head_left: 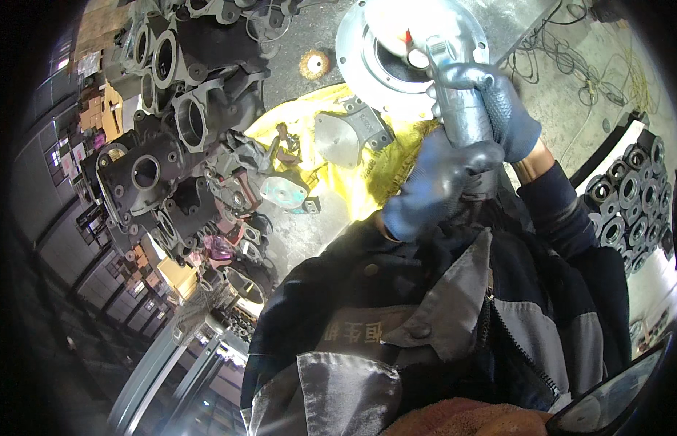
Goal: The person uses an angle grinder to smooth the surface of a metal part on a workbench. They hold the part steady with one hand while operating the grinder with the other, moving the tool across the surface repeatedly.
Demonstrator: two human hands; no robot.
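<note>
Both my hands wear dark blue coated gloves and are closed on a grey, cylindrical power tool (pixel 466 116), which looks like an angle grinder. My right hand (pixel 506 109) wraps the body toward the front. Behind it, my left hand (pixel 437 185) grips the rear end near my jacket. The tool's head lies over a round metal flange (pixel 353 54) with a central opening and bolt holes along its rim. Glare washes out the tool's front, so whatever is fitted there cannot be made out. A small red and white item (pixel 417 57) shows beside the head.
Left of the flange lies a round brass-coloured brush wheel (pixel 314 64). A yellow plastic sheet (pixel 327 182) sits under a grey metal casting (pixel 346 138). Many dark castings (pixel 146 174) crowd the left. Cables (pixel 571 69) trail at upper right, near stacked metal rings (pixel 629 189).
</note>
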